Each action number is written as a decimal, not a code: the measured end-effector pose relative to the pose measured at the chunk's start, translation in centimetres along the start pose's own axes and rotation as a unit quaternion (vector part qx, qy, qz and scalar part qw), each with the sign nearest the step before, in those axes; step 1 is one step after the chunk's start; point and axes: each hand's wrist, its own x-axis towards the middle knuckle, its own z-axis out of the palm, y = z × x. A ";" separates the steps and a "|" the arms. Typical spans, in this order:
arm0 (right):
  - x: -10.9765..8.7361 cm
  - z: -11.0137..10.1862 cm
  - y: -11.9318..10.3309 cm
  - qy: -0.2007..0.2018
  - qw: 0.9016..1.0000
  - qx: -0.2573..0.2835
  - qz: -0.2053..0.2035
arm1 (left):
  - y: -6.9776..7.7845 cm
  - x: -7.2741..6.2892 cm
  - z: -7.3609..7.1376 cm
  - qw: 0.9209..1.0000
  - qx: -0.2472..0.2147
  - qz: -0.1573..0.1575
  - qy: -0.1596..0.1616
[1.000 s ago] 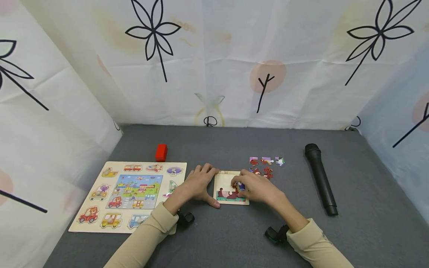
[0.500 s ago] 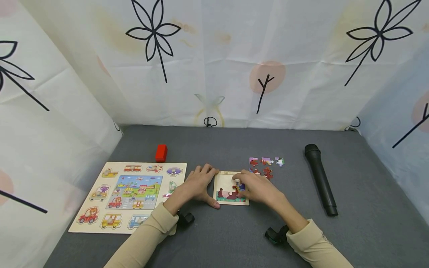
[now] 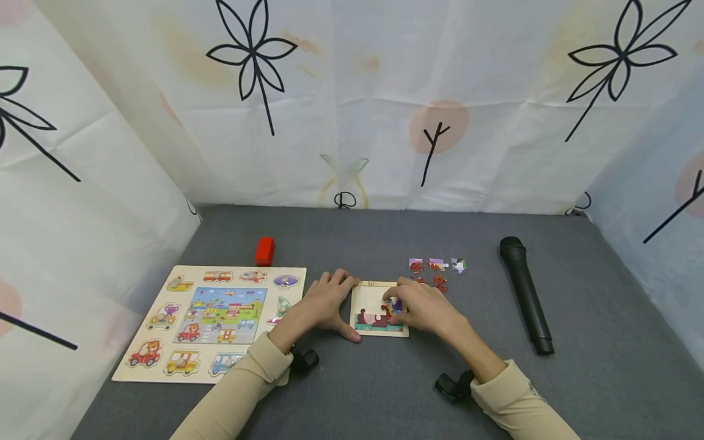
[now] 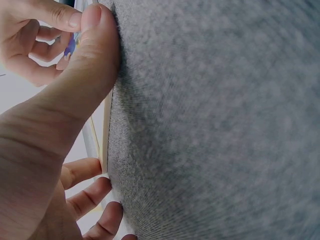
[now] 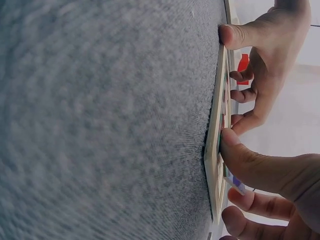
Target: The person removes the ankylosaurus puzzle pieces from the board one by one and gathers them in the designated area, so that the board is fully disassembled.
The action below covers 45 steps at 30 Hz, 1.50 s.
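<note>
A small wooden puzzle tray (image 3: 375, 334) lies on the grey table, with assembled brown and green pieces (image 3: 374, 319) along its near side. My left hand (image 3: 326, 304) braces the tray's left side, thumb at the near corner and fingers towards the far corner. My right hand (image 3: 423, 307) pinches a jigsaw piece (image 5: 236, 183) with purple on it. That piece is tilted at the tray's right side, close over the bottom row; the fingers hide part of it. Several loose jigsaw pieces (image 3: 439, 264) lie beyond the right hand, some partly covered by it.
On the left lies a large wooden vehicle puzzle board (image 3: 184, 278), overlapped by the left forearm. A red block (image 3: 264, 251) stands behind it. On the right is a black microphone (image 3: 526, 293). White patterned cloth (image 3: 374, 73) walls the table's back and sides.
The right hand's fingers have shifted slightly over the tray's right side, still pinching the piece. The left hand has stayed in place.
</note>
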 end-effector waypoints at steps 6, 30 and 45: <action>0.0 0.0 0.0 0.000 1.000 0.002 0.001 | 0.0 0.0 0.0 1.000 0.002 0.003 0.003; -0.6 -0.1 -0.1 0.005 1.000 -0.013 -0.025 | 0.0 -0.1 0.0 1.000 0.002 0.003 0.003; -0.8 -0.5 0.5 0.014 1.000 -0.007 -0.014 | -0.1 -0.2 0.0 1.000 -0.004 0.008 0.005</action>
